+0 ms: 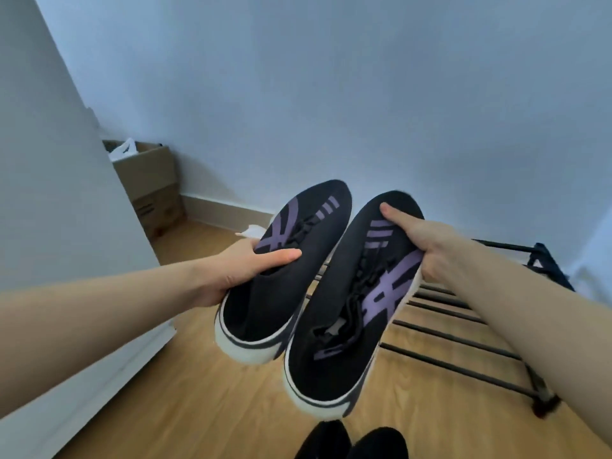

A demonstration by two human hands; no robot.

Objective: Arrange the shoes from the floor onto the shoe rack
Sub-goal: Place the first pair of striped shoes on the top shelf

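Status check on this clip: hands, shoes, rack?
Left hand gripping left shoe, right hand gripping right shoe. Both held above shoe rack. Visible rack bars bare.

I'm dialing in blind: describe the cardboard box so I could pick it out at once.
Follow the pale blue wall left to the far corner, where it meets the white panel. The brown cardboard box stands there on the wooden floor, beyond the left hand. It is the only brown box in view, open-topped, with something white poking out.
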